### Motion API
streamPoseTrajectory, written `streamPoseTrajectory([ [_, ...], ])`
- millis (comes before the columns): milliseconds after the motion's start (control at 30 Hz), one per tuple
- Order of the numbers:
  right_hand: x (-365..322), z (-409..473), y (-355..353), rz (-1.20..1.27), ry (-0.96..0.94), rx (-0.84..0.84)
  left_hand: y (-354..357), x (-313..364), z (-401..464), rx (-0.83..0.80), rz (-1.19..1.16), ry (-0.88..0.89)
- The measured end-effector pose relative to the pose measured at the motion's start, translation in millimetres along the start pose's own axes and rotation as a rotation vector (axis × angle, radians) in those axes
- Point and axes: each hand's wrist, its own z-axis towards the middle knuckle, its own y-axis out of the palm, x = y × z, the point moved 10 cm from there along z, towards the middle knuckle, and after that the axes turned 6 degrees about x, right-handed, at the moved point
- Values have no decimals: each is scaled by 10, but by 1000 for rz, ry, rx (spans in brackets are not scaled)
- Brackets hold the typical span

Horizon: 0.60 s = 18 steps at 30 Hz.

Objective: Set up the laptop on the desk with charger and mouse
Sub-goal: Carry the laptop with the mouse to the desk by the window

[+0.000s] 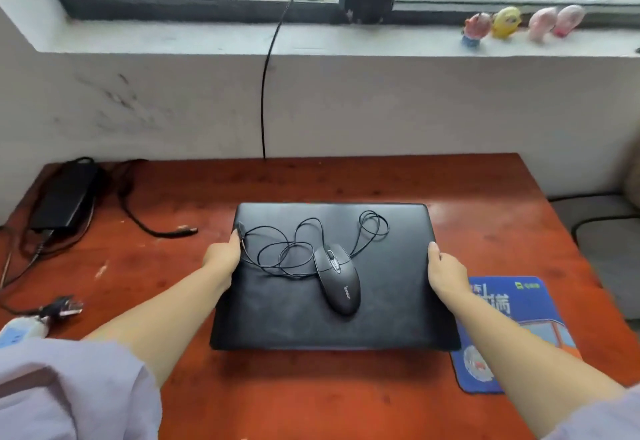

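Note:
A closed black laptop (388,294) lies in the middle of the red-brown desk (311,391). A black wired mouse (337,278) rests on its lid, its thin cable (304,245) looped loosely across the lid. My left hand (223,254) grips the laptop's left edge and my right hand (445,271) grips its right edge. The black charger brick (65,195) sits at the desk's far left, its cable ending in a round plug (185,231) lying left of the laptop. The charger's wall plug (65,308) lies near the left front.
A blue mouse pad (516,308) lies right of the laptop, partly under it. A white power strip (20,330) shows at the left edge. A black cable (265,93) hangs down the wall from the window. Small toy figures (505,22) stand on the sill.

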Motion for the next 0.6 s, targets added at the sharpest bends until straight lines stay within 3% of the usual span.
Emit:
streamPoseTrajectory([
  [433, -486, 726, 275, -228, -223, -58, 120, 168, 479, 119, 117, 14],
  [600, -592, 705, 298, -343, -346, -60, 26, 135, 450, 229, 6, -3],
])
